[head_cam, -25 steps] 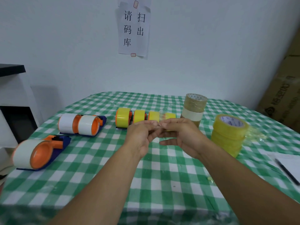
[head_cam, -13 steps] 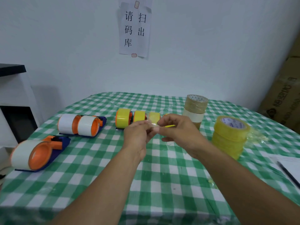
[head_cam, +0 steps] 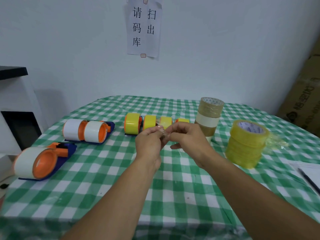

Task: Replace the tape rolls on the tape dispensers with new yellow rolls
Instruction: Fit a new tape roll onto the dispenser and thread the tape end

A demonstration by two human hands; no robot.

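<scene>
the left hand (head_cam: pixel 149 142) and right hand (head_cam: pixel 189 138) hide part of the yellow tape rolls (head_cam: pixel 149 122) mid-frame; i can't make out the clear blurred scrap (head_cam: pixel 163 134) they pinch. the thin black pen (head_cam: pixel 308 181) runs off the right edge.

Checked table (head_cam: pixel 103 187) bears dispensers (head_cam: pixel 88 131), tape stacks (head_cam: pixel 245 144), paper (head_cam: pixel 306 168).

White wall (head_cam: pixel 69 40) behind; paper notice (head_cam: pixel 143 26) taped upper centre; white cabinet (head_cam: pixel 15 101) left; cardboard box (head_cam: pixel 304 94) right edge.
</scene>
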